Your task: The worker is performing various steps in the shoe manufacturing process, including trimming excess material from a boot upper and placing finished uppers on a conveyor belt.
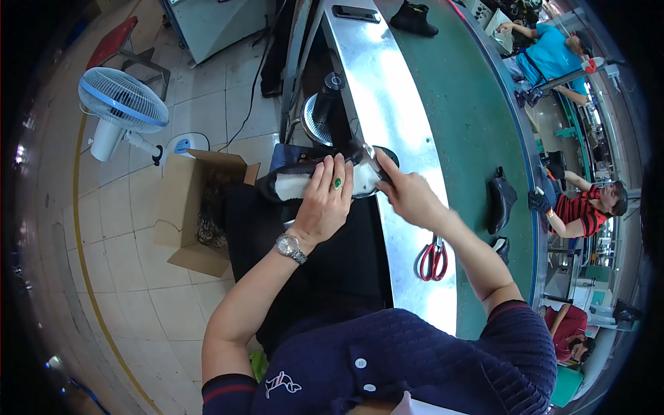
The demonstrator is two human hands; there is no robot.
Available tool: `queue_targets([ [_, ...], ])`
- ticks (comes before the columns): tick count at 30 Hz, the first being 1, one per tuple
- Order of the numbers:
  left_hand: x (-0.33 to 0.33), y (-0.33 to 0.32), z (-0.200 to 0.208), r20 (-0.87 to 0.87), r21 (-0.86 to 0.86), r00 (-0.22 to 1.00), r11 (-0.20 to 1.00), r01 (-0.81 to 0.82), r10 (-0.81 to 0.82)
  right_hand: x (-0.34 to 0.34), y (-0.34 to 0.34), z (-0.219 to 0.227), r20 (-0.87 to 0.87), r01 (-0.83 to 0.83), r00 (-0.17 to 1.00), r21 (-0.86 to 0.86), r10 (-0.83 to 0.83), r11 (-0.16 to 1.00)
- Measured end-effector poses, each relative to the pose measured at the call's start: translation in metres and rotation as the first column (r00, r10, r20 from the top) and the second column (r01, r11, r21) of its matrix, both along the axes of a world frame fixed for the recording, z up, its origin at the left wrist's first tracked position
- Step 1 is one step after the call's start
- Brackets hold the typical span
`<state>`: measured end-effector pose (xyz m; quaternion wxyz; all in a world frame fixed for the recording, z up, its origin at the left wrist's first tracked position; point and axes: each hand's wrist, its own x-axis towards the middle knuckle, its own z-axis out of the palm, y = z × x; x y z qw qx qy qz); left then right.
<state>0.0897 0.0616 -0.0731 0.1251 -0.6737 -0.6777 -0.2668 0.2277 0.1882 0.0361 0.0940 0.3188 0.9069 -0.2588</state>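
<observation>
A black shoe (283, 187) lies with its whitish underside turned up, over my lap at the edge of the metal bench. My left hand (325, 200) presses across its middle and grips it, fingers close together. At the shoe's right end, my right hand (411, 194) is closed on a metal hand tool (370, 156). That tool's head touches or hovers just over the underside; blur and my fingers hide its exact kind. Red-handled scissors (434, 261) rest on the bench near my right forearm.
Along the right runs a green conveyor belt (456, 104) with black shoes (501, 200) on it. A phone (356, 13) lies on the metal bench (387, 76). An open cardboard box (176, 207) and a fan (123, 100) stand at left. Several people work beyond the belt.
</observation>
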Motion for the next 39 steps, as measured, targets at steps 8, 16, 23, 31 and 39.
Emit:
queue_targets([
  [8, 0.002, 0.007, 0.000, 0.018, 0.037, 0.999, 0.999, -0.035, 0.035, -0.006, -0.014, -0.022, -0.112, 0.059, 0.993, 0.158, -0.041, 0.986],
  [16, 0.000, 0.005, 0.006, 0.114, 0.005, 0.993, 1.000, -0.028, 0.027, -0.005, -0.017, -0.013, -0.225, 0.042, 0.974, 0.243, 0.014, 0.969],
  [23, -0.009, 0.024, 0.041, 0.415, -0.282, 0.909, 0.954, 0.102, 0.026, 0.039, -0.003, -0.014, -0.257, 0.027, 0.956, -0.403, -0.141, 0.915],
  [31, -0.005, 0.049, 0.033, 0.356, -0.257, 0.934, 0.957, 0.134, -0.035, 0.047, 0.027, -0.020, 0.148, 0.206, 0.730, -0.978, -0.667, 0.009],
  [39, 0.002, 0.046, 0.032, 0.158, -0.206, 0.979, 0.965, 0.164, -0.133, 0.048, 0.037, 0.003, 0.138, -0.129, 0.982, 0.006, 0.127, 0.992],
])
